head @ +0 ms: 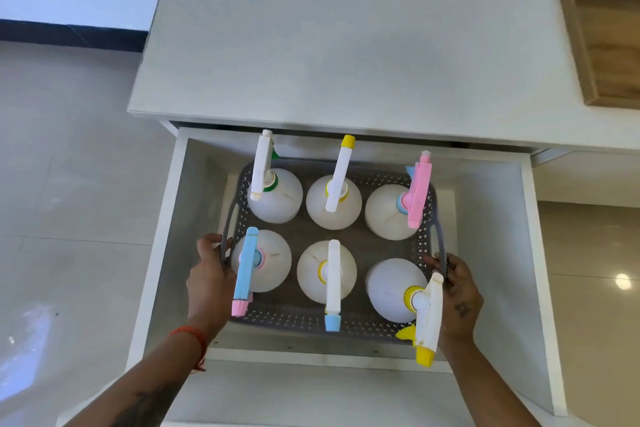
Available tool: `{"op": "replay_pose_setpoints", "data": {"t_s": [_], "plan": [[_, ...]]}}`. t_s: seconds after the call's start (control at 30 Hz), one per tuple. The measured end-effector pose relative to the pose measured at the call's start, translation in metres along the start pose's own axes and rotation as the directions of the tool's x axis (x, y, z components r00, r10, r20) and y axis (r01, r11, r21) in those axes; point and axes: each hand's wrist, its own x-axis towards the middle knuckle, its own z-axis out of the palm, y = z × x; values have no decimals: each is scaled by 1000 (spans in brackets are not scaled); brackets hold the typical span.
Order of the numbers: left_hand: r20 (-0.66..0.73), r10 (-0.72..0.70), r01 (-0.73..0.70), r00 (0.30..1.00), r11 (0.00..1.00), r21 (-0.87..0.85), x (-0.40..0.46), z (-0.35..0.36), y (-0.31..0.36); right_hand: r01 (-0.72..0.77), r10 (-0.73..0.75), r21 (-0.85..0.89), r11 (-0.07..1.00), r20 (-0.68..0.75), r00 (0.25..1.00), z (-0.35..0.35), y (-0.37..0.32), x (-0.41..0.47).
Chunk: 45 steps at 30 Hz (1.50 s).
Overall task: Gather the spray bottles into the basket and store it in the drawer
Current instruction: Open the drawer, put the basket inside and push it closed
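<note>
Down inside the open drawer (498, 218) sits the basket (294, 321) of six bottles (332, 204), long axis running left to right, left hand (209, 274) and right hand (459, 295) with fingers curled on its end handles, equally near.

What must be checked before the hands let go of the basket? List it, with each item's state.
1. All six spray bottles inside the basket: ok.
2. Bottles upright: ok.
3. Basket within the drawer walls: ok.
4. Basket resting on the drawer floor: cannot tell.
5. Left hand and right hand gripping the side handles: ok.
6. Tall spray heads clear the countertop edge for closing: cannot tell.
</note>
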Motion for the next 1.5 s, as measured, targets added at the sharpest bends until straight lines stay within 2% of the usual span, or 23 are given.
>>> {"op": "replay_pose_setpoints", "data": {"t_s": [0.13, 0.23, 0.4, 0.6, 0.73, 0.87, 0.97, 1.07, 1.17, 1.23, 1.3, 1.4, 1.5], "plan": [[25, -13, 14, 1000, 1000, -24, 7, 11, -8, 43, -43, -39, 998, -6, 999, 15, 14, 8], [23, -88, 90, 996, 988, -121, 8, 18, -10, 50, -49, -70, 996, 17, 999, 23, 26, 14], [21, -134, 135, 991, 984, -120, 10, 31, -17, 74, -70, -92, 993, 52, 996, 32, 42, 23], [55, -107, 107, 993, 994, 0, 14, 42, -22, -4, 5, -18, 1000, 58, 998, 40, 52, 26], [84, -74, 72, 994, 997, 22, 15, 47, -25, -160, 151, 52, 986, 150, 977, 42, 66, 32], [88, -56, 56, 995, 998, 8, 15, 53, -28, -45, 43, 68, 997, 35, 998, 46, 56, 27], [74, -62, 62, 995, 998, -1, 15, 53, -31, -100, 95, 55, 993, 81, 992, 44, 53, 26], [147, -44, 41, 988, 999, 22, 15, 51, -31, -53, 54, -16, 998, 116, 992, 38, 57, 29], [194, -71, 69, 978, 997, 14, 14, 45, -30, -164, 153, 48, 985, 174, 973, 29, 46, 27], [110, -122, 128, 986, 990, -53, 12, 38, -27, -239, 229, 96, 966, 107, 968, 21, 37, 24], [-18, -125, 122, 992, 986, -116, 5, 27, -22, -245, 252, 98, 964, -58, 966, 9, 23, 16], [-111, 16, -37, 994, 982, -187, -16, 8, -9, -100, 131, 115, 988, -298, 945, -15, -7, -4], [-147, 224, -239, 963, 966, -95, -55, -11, 7, 86, -54, 83, 993, -329, 943, -41, -41, -45]]}}
